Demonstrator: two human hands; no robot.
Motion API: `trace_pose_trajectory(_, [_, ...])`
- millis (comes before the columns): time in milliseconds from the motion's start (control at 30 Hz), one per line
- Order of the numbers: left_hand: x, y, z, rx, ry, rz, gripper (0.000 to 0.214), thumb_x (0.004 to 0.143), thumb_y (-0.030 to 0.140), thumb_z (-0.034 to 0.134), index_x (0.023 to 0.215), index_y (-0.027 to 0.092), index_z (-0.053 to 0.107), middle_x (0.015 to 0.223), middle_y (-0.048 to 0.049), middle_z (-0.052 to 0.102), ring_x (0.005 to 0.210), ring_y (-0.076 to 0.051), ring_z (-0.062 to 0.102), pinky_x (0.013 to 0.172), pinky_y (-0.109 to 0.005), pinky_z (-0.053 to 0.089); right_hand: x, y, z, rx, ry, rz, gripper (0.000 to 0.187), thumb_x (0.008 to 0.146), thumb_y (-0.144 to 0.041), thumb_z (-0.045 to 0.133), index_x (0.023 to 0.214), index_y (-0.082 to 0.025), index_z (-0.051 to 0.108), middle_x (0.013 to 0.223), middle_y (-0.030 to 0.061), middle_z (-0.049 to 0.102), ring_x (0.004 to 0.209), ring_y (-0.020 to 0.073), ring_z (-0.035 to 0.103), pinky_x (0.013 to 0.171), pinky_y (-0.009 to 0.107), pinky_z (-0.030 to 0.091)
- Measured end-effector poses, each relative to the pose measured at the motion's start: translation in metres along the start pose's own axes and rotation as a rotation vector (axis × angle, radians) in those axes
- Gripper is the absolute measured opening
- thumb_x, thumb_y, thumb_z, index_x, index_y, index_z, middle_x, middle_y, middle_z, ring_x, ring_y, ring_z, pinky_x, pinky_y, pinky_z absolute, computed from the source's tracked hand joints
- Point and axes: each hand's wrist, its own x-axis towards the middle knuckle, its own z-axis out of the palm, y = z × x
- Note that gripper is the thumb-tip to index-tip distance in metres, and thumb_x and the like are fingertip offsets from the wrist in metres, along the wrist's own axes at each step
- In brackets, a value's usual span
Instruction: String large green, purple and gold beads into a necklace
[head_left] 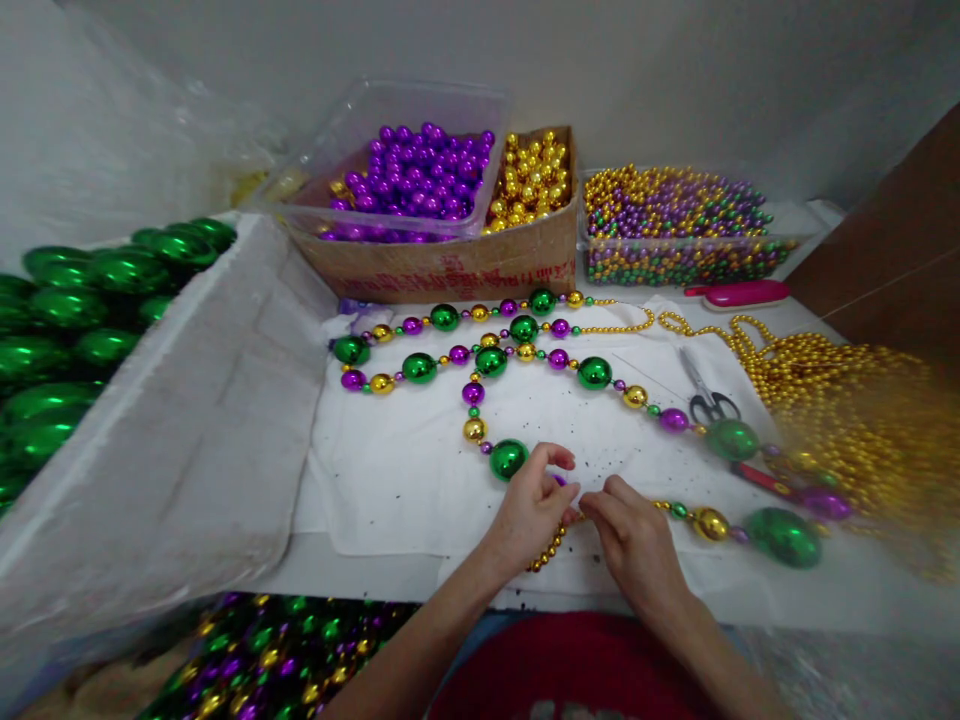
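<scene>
A long bead necklace [594, 373] of green, purple and gold balls loops over the white cloth [405, 470]. My left hand [534, 510] is closed around it beside a big green ball [509, 459], with a purple ball partly hidden at its fingers. Small gold beads [553, 548] hang below this hand. Close by, my right hand [630, 535] pinches the strand with thumb and fingertips. From its far side the necklace runs on past a gold ball [710, 523] to a blurred green ball [784, 537]. The exact joint between my fingertips is hidden.
Scissors [711, 395] and a red-and-black tool [765, 480] lie right of centre, near heaped gold bead strings [862, 420]. Behind stand a cardboard box [450, 270], a clear tub [360, 215] of purple balls and a mixed-bead tub [675, 240]. Left is a foam box [217, 420] beside green balls.
</scene>
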Motion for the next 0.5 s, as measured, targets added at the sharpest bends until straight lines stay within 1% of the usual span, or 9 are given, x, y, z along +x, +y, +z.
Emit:
trace_pose_trajectory(67, [-0.004, 0.004, -0.007, 0.016, -0.112, 0.028, 0.023, 0.084, 0.025, 0.052, 0.106, 0.019, 0.047, 0.060, 0.0057, 0.048, 0.056, -0.012, 0.052, 0.054, -0.022, 0.041, 0.005, -0.001, -0.007, 0.318, -0.164, 0.247, 0.016, 0.076, -0.030, 0.065, 0.070, -0.016, 0.064, 0.065, 0.0002, 0.045, 0.057, 0.0110, 0.039, 0.048, 0.021, 0.028])
trace_pose_trajectory(133, [-0.008, 0.007, -0.013, 0.080, -0.176, 0.107, 0.021, 0.088, 0.027, 0.048, 0.107, 0.019, 0.049, 0.072, 0.0012, 0.054, 0.067, -0.014, 0.055, 0.063, -0.025, 0.043, 0.009, -0.001, -0.013, 0.479, -0.260, 0.380, 0.025, 0.071, -0.040, 0.067, 0.071, -0.015, 0.060, 0.058, -0.0029, 0.042, 0.046, 0.0075, 0.031, 0.041, 0.020, 0.020])
trace_pose_trajectory(200, [-0.011, 0.009, -0.014, 0.186, -0.170, 0.232, 0.019, 0.087, 0.028, 0.052, 0.104, 0.019, 0.052, 0.093, -0.0039, 0.058, 0.078, -0.014, 0.056, 0.075, -0.029, 0.044, 0.012, 0.001, -0.016, 0.562, -0.281, 0.436, 0.033, 0.067, -0.046, 0.068, 0.072, -0.015, 0.057, 0.056, -0.0043, 0.041, 0.043, 0.0058, 0.027, 0.038, 0.018, 0.017])
trace_pose_trajectory(267, [-0.012, 0.009, -0.013, 0.303, -0.133, 0.329, 0.022, 0.080, 0.029, 0.063, 0.097, 0.019, 0.054, 0.110, -0.0064, 0.055, 0.078, -0.014, 0.055, 0.081, -0.031, 0.043, 0.013, 0.003, -0.016, 0.634, -0.275, 0.473, 0.038, 0.062, -0.048, 0.071, 0.072, -0.015, 0.054, 0.057, -0.0039, 0.042, 0.044, 0.0054, 0.030, 0.038, 0.018, 0.018])
trace_pose_trajectory(300, [-0.012, 0.008, -0.011, 0.358, -0.119, 0.359, 0.025, 0.076, 0.030, 0.068, 0.094, 0.019, 0.054, 0.113, -0.0067, 0.054, 0.076, -0.013, 0.054, 0.081, -0.031, 0.043, 0.013, 0.003, -0.015, 0.655, -0.266, 0.484, 0.039, 0.061, -0.048, 0.072, 0.072, -0.015, 0.054, 0.057, -0.0037, 0.043, 0.044, 0.0052, 0.031, 0.038, 0.017, 0.018])
trace_pose_trajectory(367, [-0.010, 0.007, -0.008, 0.445, -0.084, 0.405, 0.023, 0.074, 0.029, 0.071, 0.087, 0.019, 0.055, 0.110, -0.0064, 0.056, 0.077, -0.015, 0.054, 0.083, -0.033, 0.042, 0.013, 0.003, -0.013, 0.675, -0.238, 0.491, 0.039, 0.060, -0.047, 0.073, 0.070, -0.015, 0.053, 0.057, -0.0036, 0.043, 0.044, 0.0048, 0.031, 0.037, 0.017, 0.018])
trace_pose_trajectory(433, [-0.008, 0.006, -0.006, 0.487, -0.043, 0.447, 0.009, 0.079, 0.024, 0.064, 0.081, 0.018, 0.057, 0.103, -0.0061, 0.060, 0.087, -0.018, 0.055, 0.085, -0.033, 0.040, 0.012, 0.002, -0.011, 0.664, -0.195, 0.484, 0.037, 0.061, -0.045, 0.072, 0.070, -0.015, 0.052, 0.057, -0.0034, 0.044, 0.044, 0.0045, 0.031, 0.037, 0.017, 0.018])
trace_pose_trajectory(467, [-0.007, 0.006, -0.005, 0.490, -0.030, 0.449, 0.006, 0.082, 0.022, 0.060, 0.078, 0.018, 0.057, 0.098, -0.0059, 0.061, 0.089, -0.019, 0.055, 0.084, -0.033, 0.040, 0.011, 0.001, -0.010, 0.648, -0.168, 0.473, 0.035, 0.063, -0.044, 0.072, 0.070, -0.015, 0.053, 0.057, -0.0036, 0.044, 0.043, 0.0045, 0.031, 0.037, 0.017, 0.018])
trace_pose_trajectory(500, [-0.005, 0.005, -0.004, 0.477, -0.028, 0.429, 0.009, 0.083, 0.021, 0.056, 0.076, 0.018, 0.058, 0.091, -0.0054, 0.063, 0.088, -0.019, 0.056, 0.082, -0.032, 0.041, 0.010, 0.000, -0.009, 0.624, -0.138, 0.455, 0.033, 0.065, -0.043, 0.071, 0.069, -0.015, 0.053, 0.057, -0.0040, 0.043, 0.043, 0.0046, 0.030, 0.037, 0.017, 0.018])
